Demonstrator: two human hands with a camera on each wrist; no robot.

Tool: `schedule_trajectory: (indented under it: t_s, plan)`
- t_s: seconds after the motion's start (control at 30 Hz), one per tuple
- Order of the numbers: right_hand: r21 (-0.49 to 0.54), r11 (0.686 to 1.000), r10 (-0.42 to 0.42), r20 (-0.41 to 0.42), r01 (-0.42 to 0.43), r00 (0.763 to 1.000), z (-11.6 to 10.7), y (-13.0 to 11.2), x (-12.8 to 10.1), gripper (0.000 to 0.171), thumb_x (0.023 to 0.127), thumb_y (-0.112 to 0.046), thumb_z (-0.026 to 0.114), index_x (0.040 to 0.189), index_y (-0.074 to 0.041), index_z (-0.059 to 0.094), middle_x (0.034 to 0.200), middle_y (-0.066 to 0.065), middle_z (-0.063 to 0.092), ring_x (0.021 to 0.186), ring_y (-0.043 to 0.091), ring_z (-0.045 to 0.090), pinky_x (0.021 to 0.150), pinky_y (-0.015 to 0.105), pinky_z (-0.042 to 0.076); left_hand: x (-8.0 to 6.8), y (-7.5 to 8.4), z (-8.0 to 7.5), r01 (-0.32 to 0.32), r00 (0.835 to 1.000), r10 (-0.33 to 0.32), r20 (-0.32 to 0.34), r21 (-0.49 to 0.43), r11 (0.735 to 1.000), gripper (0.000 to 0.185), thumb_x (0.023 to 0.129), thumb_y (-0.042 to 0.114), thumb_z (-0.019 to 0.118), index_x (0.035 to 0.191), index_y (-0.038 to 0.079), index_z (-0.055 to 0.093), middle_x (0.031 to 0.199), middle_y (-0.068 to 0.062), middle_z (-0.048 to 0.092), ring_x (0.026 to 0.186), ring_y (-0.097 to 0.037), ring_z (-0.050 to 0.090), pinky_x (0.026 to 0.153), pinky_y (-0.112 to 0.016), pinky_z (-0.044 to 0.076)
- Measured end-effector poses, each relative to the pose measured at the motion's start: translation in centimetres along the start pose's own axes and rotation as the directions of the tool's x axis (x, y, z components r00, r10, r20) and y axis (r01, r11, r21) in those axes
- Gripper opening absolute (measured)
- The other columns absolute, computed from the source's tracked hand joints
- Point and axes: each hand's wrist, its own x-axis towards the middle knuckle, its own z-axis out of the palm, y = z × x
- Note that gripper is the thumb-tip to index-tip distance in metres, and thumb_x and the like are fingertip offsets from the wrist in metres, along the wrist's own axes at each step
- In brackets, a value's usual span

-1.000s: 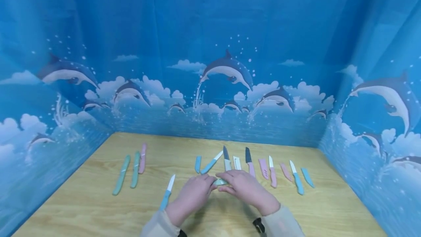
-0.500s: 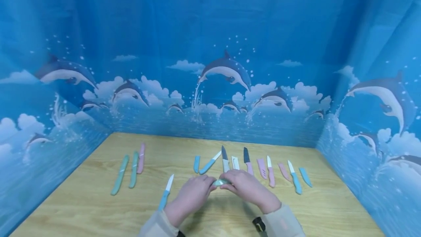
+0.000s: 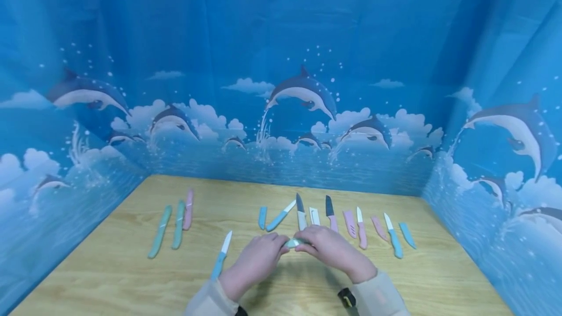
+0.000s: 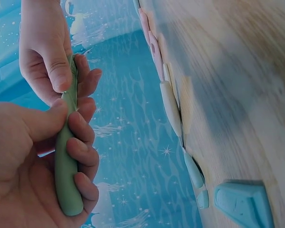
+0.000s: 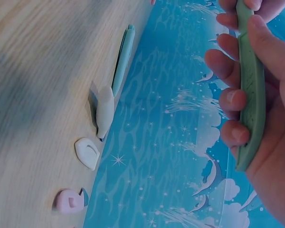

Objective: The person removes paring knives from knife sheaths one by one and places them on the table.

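Observation:
In both hands, held up over the table, is a green knife [image 4: 66, 171] with a green sheath [image 5: 252, 90] over its blade. My left hand [image 3: 256, 260] grips the rounded handle, its fingers curled round it and its thumb close to the sheath. The right hand [image 3: 334, 253] holds the sheath, thumb on one side and fingers on the other. Handle and sheath lie in one line and meet between the hands; no blade shows. Left of my left hand lies a blue-handled knife [image 3: 220, 259] with a bare white blade.
Two green sheathed knives [image 3: 160, 232] and a pink one [image 3: 189, 210] lie at the left. A row behind and right of the hands has bare knives, such as a blue one [image 3: 394, 240], and loose sheaths, such as a pink one [image 3: 350, 223]. A dolphin-print curtain [image 3: 281, 87] borders the table.
The right hand's fingertips have drawn back slightly to the right along the green knife. The left hand keeps its hold, and the things on the table lie as before.

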Motion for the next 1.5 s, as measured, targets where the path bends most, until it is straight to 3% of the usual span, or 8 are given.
schedule_trajectory:
  t_s: [0.2, 0.53, 1.5]
  plan:
    - [0.021, 1.0, 0.023, 0.009, -0.023, 1.0, -0.11, -0.03, -0.11, 0.029, 0.099, -0.035, 0.05, 0.107, -0.015, 0.069, 0.097, -0.005, 0.07, 0.091, 0.008, 0.065, 0.081, 0.026, 0.054, 0.08, 0.11, 0.01, 0.021, 1.0, -0.021, 0.021, -0.01, 1.0, 0.02, 0.095, 0.025, 0.058, 0.107, 0.012, 0.066, 0.086, 0.003, 0.065, 0.075, -0.01, 0.059, 0.069, -0.029, 0.052]
    - [0.018, 0.999, 0.026, 0.009, -0.027, 1.0, -0.15, 0.07, -0.09, 0.018, 0.096, -0.023, 0.06, 0.107, -0.013, 0.069, 0.097, -0.003, 0.071, 0.09, 0.009, 0.065, 0.08, 0.026, 0.054, -0.05, 0.22, -0.38, 0.04, 0.999, -0.039, 0.02, -0.039, 0.998, 0.018, 0.095, 0.023, 0.059, 0.106, 0.011, 0.066, 0.085, 0.003, 0.064, 0.074, -0.011, 0.06, 0.068, -0.029, 0.052]
    - [0.016, 0.998, 0.066, 0.047, -0.067, 0.997, -0.51, 0.2, -0.24, 0.022, 0.096, -0.026, 0.059, 0.111, -0.012, 0.068, 0.102, -0.001, 0.071, 0.094, 0.012, 0.066, 0.084, 0.028, 0.055, -0.1, 0.09, -0.34, 0.031, 0.999, -0.029, 0.021, -0.082, 0.996, 0.016, 0.095, 0.022, 0.059, 0.104, 0.01, 0.066, 0.083, 0.003, 0.063, 0.072, -0.01, 0.059, 0.064, -0.026, 0.051]
